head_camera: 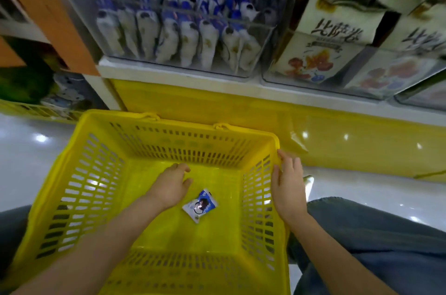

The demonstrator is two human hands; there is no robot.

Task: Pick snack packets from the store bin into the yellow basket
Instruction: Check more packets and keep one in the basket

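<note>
The yellow basket [96,174] sits on the floor between my knees. One small blue and white snack packet [200,205] lies on its bottom. My left hand [170,186] hovers inside the basket just left of that packet, fingers relaxed and holding nothing. My right hand [287,186] rests with straight fingers against the basket's right rim. Above, a clear store bin [173,26] on the shelf holds several blue and white packets standing in rows.
A second clear bin [337,58] to the right holds cream packets with red fruit print. A yellow shelf base [337,140] runs behind the basket. My jeans-clad knees [376,234] flank it on a glossy white floor. An orange post [48,12] stands at left.
</note>
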